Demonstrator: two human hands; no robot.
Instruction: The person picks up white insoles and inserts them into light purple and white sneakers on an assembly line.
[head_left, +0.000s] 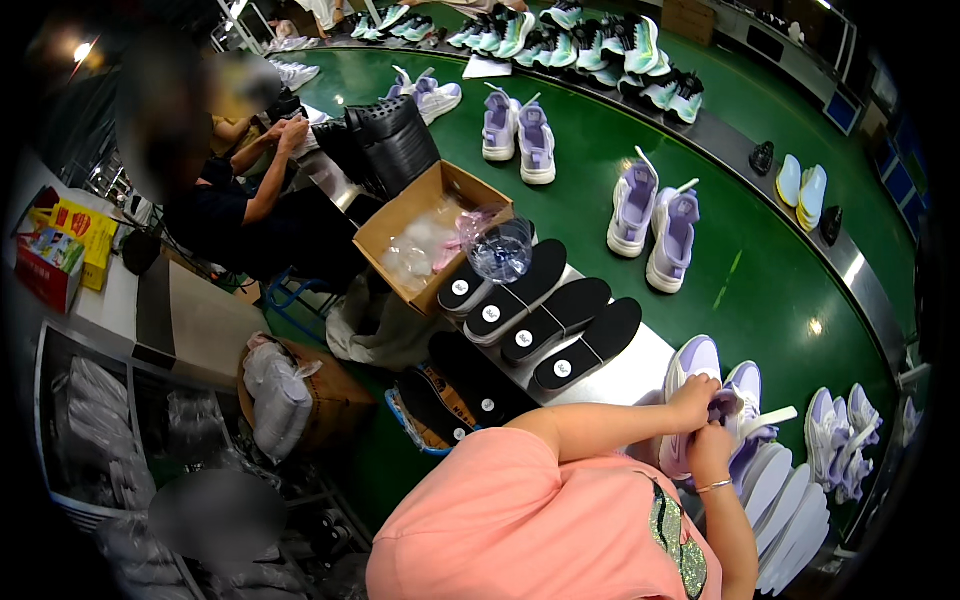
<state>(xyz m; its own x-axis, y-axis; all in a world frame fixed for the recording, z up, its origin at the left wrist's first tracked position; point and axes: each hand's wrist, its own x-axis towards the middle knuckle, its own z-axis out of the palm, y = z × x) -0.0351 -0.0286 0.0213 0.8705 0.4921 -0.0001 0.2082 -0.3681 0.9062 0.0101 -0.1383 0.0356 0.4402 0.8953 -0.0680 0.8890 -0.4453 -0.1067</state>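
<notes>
A pair of white and lilac sneakers sits in front of me on the green conveyor: a left sneaker (697,357) and a right sneaker (744,380). My left hand (692,403) reaches across the left sneaker, its fingers closed at lilac material between the two shoes. Just below it, my right hand (709,450), a bracelet on its wrist, has its fingers bent in at the same lilac part. The fingertips are partly hidden, and which shoe's opening they grip is hard to tell. Beside my right forearm lies a row of pale insoles (785,510).
Black insoles (585,345) in banded pairs lie on a metal ledge, by a cardboard box (400,220) with plastic wrapping. More lilac sneakers (650,225) stand along the green belt (560,230). A co-worker (265,200) sits at the left. Teal sneakers (590,45) line the far side.
</notes>
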